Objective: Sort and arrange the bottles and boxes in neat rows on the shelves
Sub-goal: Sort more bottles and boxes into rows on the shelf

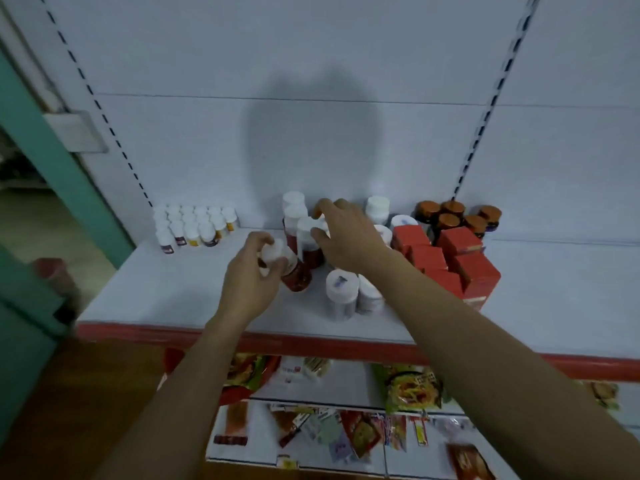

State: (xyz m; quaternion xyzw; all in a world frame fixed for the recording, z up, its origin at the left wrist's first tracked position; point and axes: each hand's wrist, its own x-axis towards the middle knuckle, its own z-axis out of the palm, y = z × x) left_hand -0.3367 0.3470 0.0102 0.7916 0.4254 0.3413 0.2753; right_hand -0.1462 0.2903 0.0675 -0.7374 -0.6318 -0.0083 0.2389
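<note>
Bottle (294, 273): dark red body, white cap, tilted off upright. It sits well to the left of the red boxes (453, 261), low over the shelf (166, 289); whether its base touches the shelf cannot be told.
Handling: the bottle is likely light, stiff plastic with a smooth, slightly slippery label. It probably will not break, but it is tall and narrow, so it should tip easily in a tight row.
Where to hold: around the cap and shoulder for lifting, lower on the body for setting it square.
Left hand (252, 271): grasping the bottle at its cap end, fingers wrapped round the top, wrist bent inward, forearm rising from below.
Right hand (346, 237): reaching forward just left of the red boxes, palm down, fingers arched over the cap of one of the upright bottles (304, 237). Blur hides whether it has closed on the cap.
Upright bottles: same red-and-white kind, bunched left of the red boxes and touching each other.
White-lidded jars (341, 289): directly left of the red boxes, nearer the viewer than the upright bottles.
Small bottles (194, 223): far left of the red boxes, already in rows.
Brown-lidded jars (453, 214): behind the red boxes, clustered.
</note>
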